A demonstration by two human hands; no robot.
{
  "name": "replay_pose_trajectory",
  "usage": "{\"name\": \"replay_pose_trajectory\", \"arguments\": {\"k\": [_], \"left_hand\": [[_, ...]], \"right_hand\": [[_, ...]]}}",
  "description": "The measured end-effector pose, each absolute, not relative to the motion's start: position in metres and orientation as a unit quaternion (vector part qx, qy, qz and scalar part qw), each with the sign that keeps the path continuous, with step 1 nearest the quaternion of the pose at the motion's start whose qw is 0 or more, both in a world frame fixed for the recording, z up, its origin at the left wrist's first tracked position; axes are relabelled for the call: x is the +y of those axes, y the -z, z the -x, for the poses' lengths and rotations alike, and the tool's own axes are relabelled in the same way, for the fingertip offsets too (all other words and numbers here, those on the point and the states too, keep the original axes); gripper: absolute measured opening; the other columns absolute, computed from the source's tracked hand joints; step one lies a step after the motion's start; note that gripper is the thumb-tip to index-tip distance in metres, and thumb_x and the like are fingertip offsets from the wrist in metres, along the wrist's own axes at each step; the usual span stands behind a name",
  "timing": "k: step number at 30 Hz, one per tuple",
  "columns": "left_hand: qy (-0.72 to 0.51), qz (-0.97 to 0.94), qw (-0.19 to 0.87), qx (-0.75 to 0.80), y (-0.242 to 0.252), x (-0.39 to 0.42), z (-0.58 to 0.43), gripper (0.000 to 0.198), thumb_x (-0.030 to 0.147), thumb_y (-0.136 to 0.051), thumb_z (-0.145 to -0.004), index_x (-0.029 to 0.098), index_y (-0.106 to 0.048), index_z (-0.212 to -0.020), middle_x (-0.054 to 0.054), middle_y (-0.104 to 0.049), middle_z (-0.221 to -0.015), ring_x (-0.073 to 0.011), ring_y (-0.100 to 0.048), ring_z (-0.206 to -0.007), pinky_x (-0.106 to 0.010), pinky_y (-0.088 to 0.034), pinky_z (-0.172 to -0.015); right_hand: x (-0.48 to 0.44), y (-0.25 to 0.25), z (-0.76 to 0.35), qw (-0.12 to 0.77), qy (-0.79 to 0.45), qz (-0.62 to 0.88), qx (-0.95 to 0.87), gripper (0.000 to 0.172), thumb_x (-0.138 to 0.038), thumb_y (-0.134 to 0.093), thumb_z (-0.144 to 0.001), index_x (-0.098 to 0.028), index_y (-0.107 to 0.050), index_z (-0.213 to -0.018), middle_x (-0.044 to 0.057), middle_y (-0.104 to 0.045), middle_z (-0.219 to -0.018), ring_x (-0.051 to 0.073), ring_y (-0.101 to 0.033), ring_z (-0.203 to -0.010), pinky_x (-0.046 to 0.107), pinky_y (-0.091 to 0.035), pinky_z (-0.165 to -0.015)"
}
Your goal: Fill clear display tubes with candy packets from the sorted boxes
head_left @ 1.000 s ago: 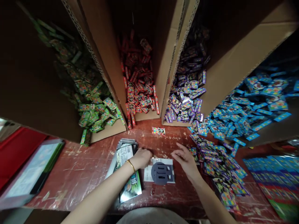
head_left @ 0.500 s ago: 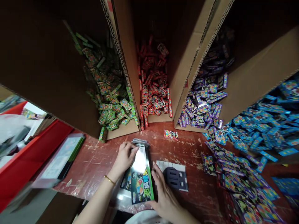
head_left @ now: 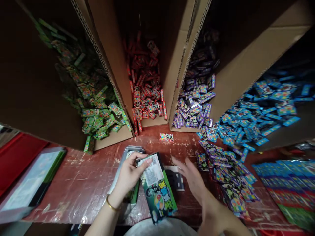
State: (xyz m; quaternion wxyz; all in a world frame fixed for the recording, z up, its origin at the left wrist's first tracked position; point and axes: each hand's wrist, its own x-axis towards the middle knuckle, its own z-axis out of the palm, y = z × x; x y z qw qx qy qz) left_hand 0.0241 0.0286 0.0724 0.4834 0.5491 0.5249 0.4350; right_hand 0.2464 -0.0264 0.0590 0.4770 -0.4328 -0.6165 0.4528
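Observation:
My left hand [head_left: 134, 170] grips the top end of a green and black printed package [head_left: 163, 200] that has a white label, thumb across its face. The package is tilted, with its lower end close to my body. Beneath and behind it, a stack of clear-edged packages [head_left: 119, 172] lies on the table. To the right of the package, my right hand [head_left: 193, 178] is open and slightly blurred, fingers apart with nothing in them. It hovers beside a dark slotted piece [head_left: 176, 178] on a sheet of paper, partly covered by the package and hand.
Cardboard boxes hold small candy-like packets: green [head_left: 103, 121], red [head_left: 147, 98], purple [head_left: 194, 108] and blue [head_left: 248, 118]. One red packet [head_left: 166, 137] lies alone. Purple packets [head_left: 226, 177] are heaped at right, beside multicoloured strips [head_left: 290, 183]. Flat clear-sleeved packages [head_left: 31, 183] lie at left.
My right hand has left the package's side and moved right, opening. The package has been tilted and shifted right in my left hand. The camera view has turned right.

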Motion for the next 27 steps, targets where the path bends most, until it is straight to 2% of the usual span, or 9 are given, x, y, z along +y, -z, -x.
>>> {"name": "replay_pose_trajectory", "arguments": {"k": [2, 4, 6, 9, 14, 20, 27], "left_hand": [[-0.39, -0.586, 0.499, 0.505, -0.076, 0.033, -0.029, 0.017, 0.032, -0.069, -0.071, 0.018, -0.062, -0.078, -0.001, -0.064, -0.075, -0.0151, -0.056, -0.068, -0.024, -0.043, -0.062], [-0.348, -0.603, 0.535, 0.48, -0.076, 0.03, -0.037, 0.016, 0.032, -0.069, -0.072, 0.018, -0.063, -0.076, -0.001, -0.065, -0.073, -0.0154, -0.056, -0.067, -0.025, -0.043, -0.062], [-0.337, -0.591, 0.562, 0.471, -0.075, 0.021, -0.048, 0.016, 0.032, -0.068, -0.073, 0.018, -0.062, -0.075, -0.001, -0.064, -0.073, -0.0153, -0.056, -0.068, -0.025, -0.042, -0.064], [-0.351, -0.549, 0.585, 0.484, -0.075, 0.006, -0.063, 0.017, 0.033, -0.067, -0.073, 0.018, -0.059, -0.077, 0.001, -0.061, -0.071, -0.0137, -0.053, -0.066, -0.024, -0.04, -0.063], [-0.367, -0.543, 0.575, 0.489, -0.091, -0.002, -0.071, 0.019, 0.03, -0.069, -0.071, 0.019, -0.056, -0.081, 0.003, -0.057, -0.075, -0.0138, -0.05, -0.072, -0.023, -0.039, -0.068], [-0.346, -0.496, 0.632, 0.485, -0.093, 0.0, -0.073, 0.017, 0.035, -0.054, -0.082, 0.02, -0.056, -0.089, 0.005, -0.05, -0.064, -0.0103, -0.042, -0.055, -0.02, -0.033, -0.051], [-0.357, -0.484, 0.639, 0.48, -0.091, 0.001, -0.074, 0.019, 0.034, -0.051, -0.085, 0.019, -0.059, -0.094, 0.004, -0.054, -0.065, -0.0125, -0.048, -0.063, -0.021, -0.037, -0.058]], "right_hand": [[-0.019, -0.078, -0.248, 0.517, -0.464, 0.401, -0.597, 0.09, -0.038, -0.075, -0.066, -0.037, -0.022, -0.138, 0.005, -0.049, -0.132, 0.026, -0.044, -0.123, 0.047, -0.036, -0.102], [-0.012, -0.091, -0.246, 0.56, -0.472, 0.396, -0.553, 0.079, -0.03, -0.074, -0.07, -0.032, -0.028, -0.134, 0.007, -0.059, -0.117, 0.024, -0.054, -0.112, 0.044, -0.042, -0.096], [-0.005, -0.094, -0.241, 0.579, -0.481, 0.424, -0.505, 0.062, -0.024, -0.069, -0.075, -0.029, -0.037, -0.127, 0.002, -0.066, -0.09, 0.019, -0.063, -0.088, 0.037, -0.049, -0.083], [0.005, -0.093, -0.237, 0.544, -0.518, 0.457, -0.476, 0.055, -0.021, -0.07, -0.072, -0.023, -0.043, -0.12, -0.002, -0.064, -0.072, 0.015, -0.062, -0.069, 0.03, -0.05, -0.069], [0.015, -0.103, -0.241, 0.483, -0.563, 0.449, -0.498, 0.056, -0.021, -0.07, -0.07, -0.02, -0.044, -0.119, -0.002, -0.063, -0.072, 0.013, -0.058, -0.064, 0.026, -0.046, -0.06], [0.027, -0.112, -0.245, 0.443, -0.582, 0.442, -0.519, 0.052, -0.018, -0.069, -0.069, -0.02, -0.046, -0.116, -0.002, -0.062, -0.073, 0.011, -0.057, -0.064, 0.024, -0.044, -0.06], [0.024, -0.105, -0.242, 0.423, -0.606, 0.433, -0.515, 0.054, -0.017, -0.071, -0.066, -0.02, -0.046, -0.114, -0.003, -0.062, -0.071, 0.011, -0.058, -0.063, 0.025, -0.045, -0.06]]}}
